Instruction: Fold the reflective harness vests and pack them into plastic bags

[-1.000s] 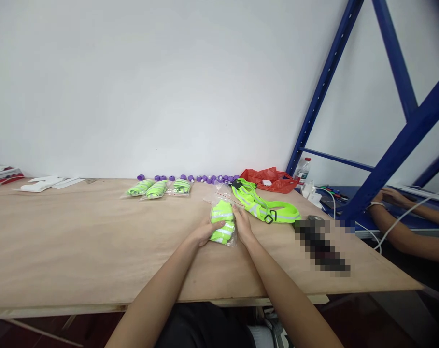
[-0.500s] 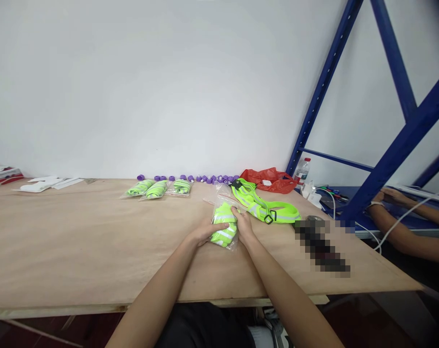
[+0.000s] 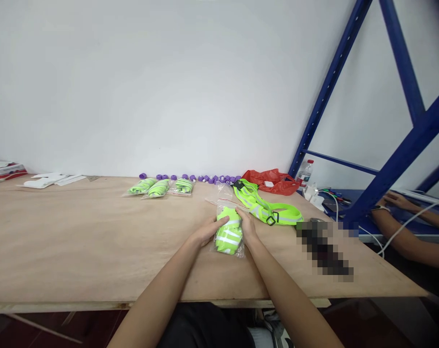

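Note:
A clear plastic bag (image 3: 229,234) with a folded neon-green and silver-striped strap inside is held between both hands above the table's front half. My left hand (image 3: 209,230) grips its left side, thumb across the front. My right hand (image 3: 246,225) holds its upper right side. Just beyond lies a loose neon-green strap (image 3: 253,203) with black buckles. Behind the held bag, another clear bag (image 3: 221,192) with a red line lies flat. Farther left, three filled bags rest side by side, one of them the leftmost bag (image 3: 142,186).
Purple rolls (image 3: 185,177) line the wall. A red plastic bag (image 3: 273,181), a bottle (image 3: 306,172) and a pixelated dark object (image 3: 324,249) are at the right. Blue rack posts (image 3: 331,87) and another person's arms (image 3: 403,232) stand beyond. White papers (image 3: 47,181) lie far left.
The thumbs have shifted up and outward on the held bag, so more of the folded strap shows. The whole view has shifted slightly.

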Available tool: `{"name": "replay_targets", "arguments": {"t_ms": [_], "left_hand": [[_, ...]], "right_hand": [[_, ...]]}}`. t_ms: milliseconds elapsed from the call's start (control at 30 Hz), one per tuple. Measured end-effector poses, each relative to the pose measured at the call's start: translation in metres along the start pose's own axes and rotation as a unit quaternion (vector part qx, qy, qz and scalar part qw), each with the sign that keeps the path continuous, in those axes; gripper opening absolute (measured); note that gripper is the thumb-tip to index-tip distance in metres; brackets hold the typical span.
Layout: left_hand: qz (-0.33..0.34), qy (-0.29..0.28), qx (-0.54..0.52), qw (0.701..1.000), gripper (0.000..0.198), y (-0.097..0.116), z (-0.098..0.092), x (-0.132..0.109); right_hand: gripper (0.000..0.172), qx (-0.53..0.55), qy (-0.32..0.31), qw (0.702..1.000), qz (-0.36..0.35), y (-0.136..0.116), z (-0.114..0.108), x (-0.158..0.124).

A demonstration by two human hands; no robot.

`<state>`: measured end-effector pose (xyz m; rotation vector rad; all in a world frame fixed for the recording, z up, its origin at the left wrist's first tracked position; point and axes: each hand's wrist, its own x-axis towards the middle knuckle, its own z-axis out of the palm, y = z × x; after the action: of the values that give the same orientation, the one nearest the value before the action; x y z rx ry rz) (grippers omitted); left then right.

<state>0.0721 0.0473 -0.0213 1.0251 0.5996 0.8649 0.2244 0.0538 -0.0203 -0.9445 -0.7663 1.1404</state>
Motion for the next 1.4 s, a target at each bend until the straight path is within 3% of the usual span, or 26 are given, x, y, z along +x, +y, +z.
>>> {"name": "replay_targets", "arguments": {"t_ms": [100, 267, 333, 533, 733, 900, 1400], "left_hand": [[0.01, 0.016, -0.023, 1.0, 0.058, -0.002, -0.002, 0.005], [0.071, 0.149, 0.041, 0.985, 0.059, -0.008, -0.014, 0.014], [0.104, 0.173, 0.063, 0.977, 0.057, -0.008, -0.018, 0.015], [0.135, 0.192, 0.049, 0.971, 0.045, -0.006, -0.025, 0.013], [0.129, 0.193, 0.014, 0.972, 0.04, -0.011, -0.026, 0.017], [0.116, 0.185, -0.009, 0.976, 0.043, -0.011, -0.02, 0.015], [0.105, 0.199, -0.001, 0.974, 0.043, -0.004, -0.021, 0.014]], "right_hand": [[0.03, -0.013, -0.034, 0.999, 0.032, 0.0, 0.0, 0.0], [0.037, -0.034, -0.099, 0.992, 0.065, 0.0, 0.002, -0.001], [0.039, -0.041, -0.116, 0.99, 0.071, 0.0, 0.003, -0.003], [0.049, -0.058, -0.152, 0.985, 0.064, -0.001, 0.005, -0.008], [0.048, -0.049, -0.052, 0.997, -0.01, 0.008, 0.003, 0.0], [0.041, -0.049, -0.03, 0.998, -0.032, 0.013, -0.001, 0.006], [0.032, -0.016, -0.067, 0.998, -0.007, 0.009, 0.001, 0.001]]}}
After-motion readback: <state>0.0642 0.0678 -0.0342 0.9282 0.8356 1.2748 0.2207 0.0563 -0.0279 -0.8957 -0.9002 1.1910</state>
